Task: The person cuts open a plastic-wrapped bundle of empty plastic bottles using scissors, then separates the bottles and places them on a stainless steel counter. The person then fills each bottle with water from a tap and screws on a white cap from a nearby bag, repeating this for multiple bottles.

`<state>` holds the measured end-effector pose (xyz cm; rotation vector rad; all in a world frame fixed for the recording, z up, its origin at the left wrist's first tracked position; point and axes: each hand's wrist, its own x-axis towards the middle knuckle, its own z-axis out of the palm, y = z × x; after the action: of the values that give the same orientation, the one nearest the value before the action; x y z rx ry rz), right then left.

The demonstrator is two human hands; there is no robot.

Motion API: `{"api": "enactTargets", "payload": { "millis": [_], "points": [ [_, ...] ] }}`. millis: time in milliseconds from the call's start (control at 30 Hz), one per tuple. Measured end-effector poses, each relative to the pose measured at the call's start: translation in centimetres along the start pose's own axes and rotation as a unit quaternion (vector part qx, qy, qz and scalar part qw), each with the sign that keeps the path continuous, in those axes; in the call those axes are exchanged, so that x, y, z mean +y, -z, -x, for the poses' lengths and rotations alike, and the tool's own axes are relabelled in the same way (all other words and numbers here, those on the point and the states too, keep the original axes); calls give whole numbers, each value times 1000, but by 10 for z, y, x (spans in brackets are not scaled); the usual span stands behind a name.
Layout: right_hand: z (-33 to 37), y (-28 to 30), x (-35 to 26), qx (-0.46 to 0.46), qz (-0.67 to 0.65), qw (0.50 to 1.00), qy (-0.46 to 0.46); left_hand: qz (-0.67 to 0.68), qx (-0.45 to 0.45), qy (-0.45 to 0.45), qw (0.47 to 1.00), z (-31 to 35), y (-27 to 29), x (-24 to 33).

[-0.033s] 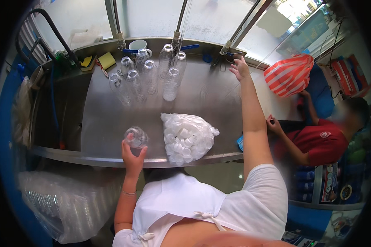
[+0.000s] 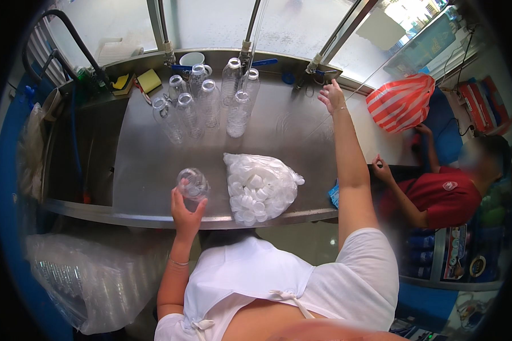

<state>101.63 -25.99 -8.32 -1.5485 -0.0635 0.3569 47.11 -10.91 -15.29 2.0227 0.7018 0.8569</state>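
Note:
My left hand (image 2: pixel 189 213) grips a clear plastic bottle (image 2: pixel 193 184) between thumb and fingers, just above the counter near its front edge. At the far right, my right arm is stretched out, and the fingers of my right hand (image 2: pixel 333 98) are spread beside a metal tap (image 2: pixel 313 67) with a blue lever. Nothing shows in that hand. Right of the held bottle lies a clear bag of white caps (image 2: pixel 261 190). Several uncapped clear bottles (image 2: pixel 209 105) stand together toward the back.
A steel counter (image 2: pixel 153 165) spans the space, with a sink (image 2: pixel 88 148) at its left. At the back are a white mug (image 2: pixel 192 59) and yellow sponge (image 2: pixel 149 80). On the right, a person in a red shirt (image 2: pixel 446 196) is near a red-striped bag (image 2: pixel 403 101). Wrapped bottles (image 2: pixel 91 278) lie lower left.
My left hand and the bottle have shifted slightly right and away from me. My right hand stays by the tap.

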Motion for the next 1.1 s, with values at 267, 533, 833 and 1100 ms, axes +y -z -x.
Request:
{"api": "enactTargets", "payload": {
  "millis": [267,533,833,1100],
  "points": [
    [263,-56,27,-412,78,889,185,-47,-125,-154,979,-52,-74,60],
    [153,5,30,114,278,904,302,-180,-274,-135,935,-15,-104,57],
    [95,34,62,93,296,899,310,-154,-276,-84,945,-14,-77,28],
    [142,22,29,-143,80,976,145,-166,-193,-86,963,-14,-31,42]
  ]
}}
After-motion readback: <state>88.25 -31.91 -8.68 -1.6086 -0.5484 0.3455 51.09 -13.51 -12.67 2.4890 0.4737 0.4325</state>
